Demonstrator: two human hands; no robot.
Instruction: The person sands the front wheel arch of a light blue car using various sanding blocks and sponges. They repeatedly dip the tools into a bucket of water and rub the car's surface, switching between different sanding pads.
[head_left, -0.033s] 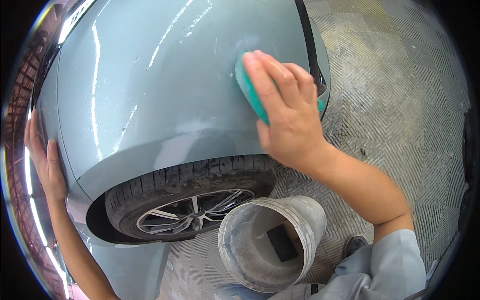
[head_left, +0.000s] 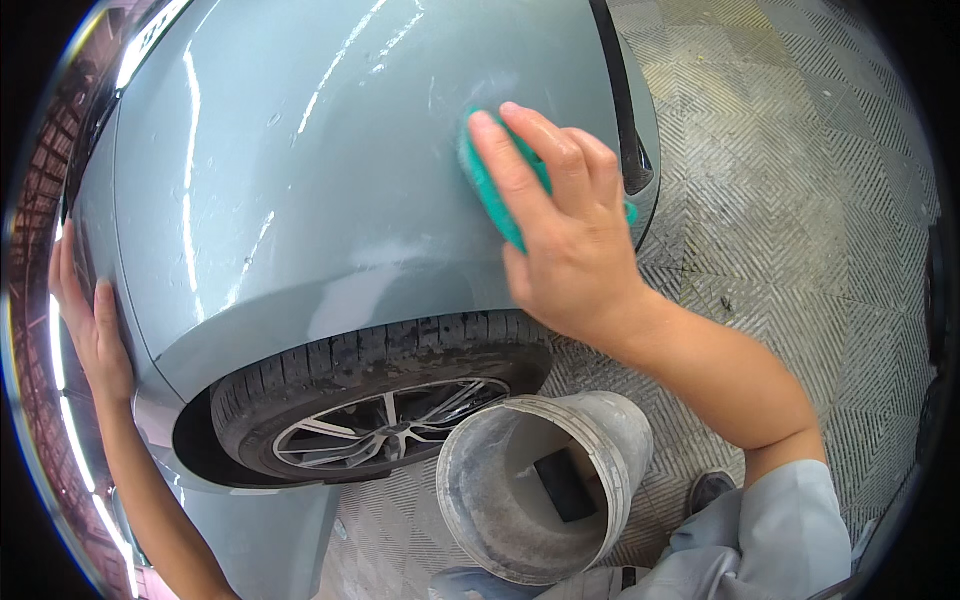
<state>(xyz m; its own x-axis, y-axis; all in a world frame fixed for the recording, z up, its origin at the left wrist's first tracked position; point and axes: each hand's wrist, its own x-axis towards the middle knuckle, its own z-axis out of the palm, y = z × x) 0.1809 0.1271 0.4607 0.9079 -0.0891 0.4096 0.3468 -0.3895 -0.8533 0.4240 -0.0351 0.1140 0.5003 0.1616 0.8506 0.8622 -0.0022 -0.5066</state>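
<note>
My right hand (head_left: 575,220) presses a teal sponge-like pad (head_left: 487,185) against the grey-blue car body panel (head_left: 330,180), above and to the right of the wheel arch. Its fingers curve over the pad, and part of the pad shows past the far side of the hand. A faint whitish smear and scattered water drops mark the paint near it. Over at the far left, my left hand (head_left: 95,325) rests with fingers stretched out on the car's side, holding nothing.
Below the panel is the black tyre (head_left: 370,350) with its spoked wheel (head_left: 395,435). A worn whitish bucket (head_left: 465,490) stands beside it, holding cloudy water and a black rectangular block (head_left: 565,485). Grey ribbed floor tiles (head_left: 770,250) lie to the right, and my shoe (head_left: 712,490) is near the bucket.
My right hand and the teal pad have shifted slightly left and down across the panel, with the fingers a little more spread. My left hand has stayed in place.
</note>
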